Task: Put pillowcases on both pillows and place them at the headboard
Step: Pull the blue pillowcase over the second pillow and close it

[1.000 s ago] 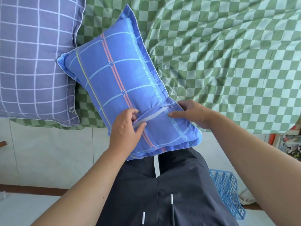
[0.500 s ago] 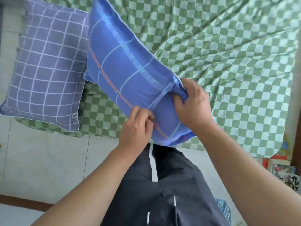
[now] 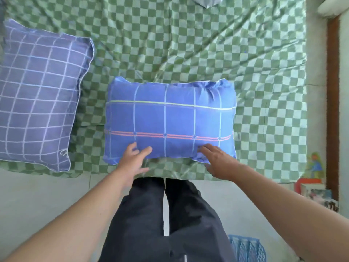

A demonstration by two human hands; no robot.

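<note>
A bright blue pillow (image 3: pixel 170 120) in a case with red, yellow and white stripes lies flat and crosswise on the green checked bed sheet (image 3: pixel 188 44). My left hand (image 3: pixel 133 161) touches its near left corner with fingers spread. My right hand (image 3: pixel 217 161) rests on its near right corner, fingers straight. A second pillow (image 3: pixel 37 99) in a purple case with a white grid lies at the left, apart from the blue one and reaching over the near bed edge.
A brown wooden board (image 3: pixel 333 91) runs along the bed's right side. Books and colourful items (image 3: pixel 313 186) sit on the floor at the right. A blue plastic basket (image 3: pixel 245 248) stands by my right leg on the pale tiled floor.
The blue pillow was held up by its end in both hands; now it lies flat on the sheet, turned crosswise, and both hands have released their grip to rest on its near edge.
</note>
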